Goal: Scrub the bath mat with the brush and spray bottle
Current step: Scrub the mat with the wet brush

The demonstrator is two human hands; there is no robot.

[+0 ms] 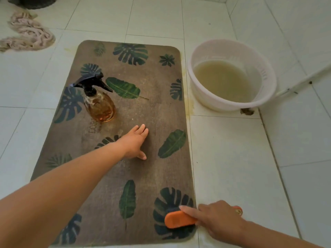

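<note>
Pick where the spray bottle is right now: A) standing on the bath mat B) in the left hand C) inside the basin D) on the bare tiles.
A: the spray bottle stands on the bath mat, untouched; the left hand lies flat on the mat and the right hand grips the brush.

The floor (pixel 232 158) is laid with pale square tiles with thin grey joints. A brown bath mat (pixel 136 111) printed with green leaves lies flat on it. Just right of the mat's far right corner stands a pale pink basin (pixel 215 104) holding murky water. A crumpled beige cloth (pixel 28 33) lies beyond the mat's far left corner, apart from it. Yellowish staining (pixel 190 104) marks the tiles along the mat's right edge.
</note>
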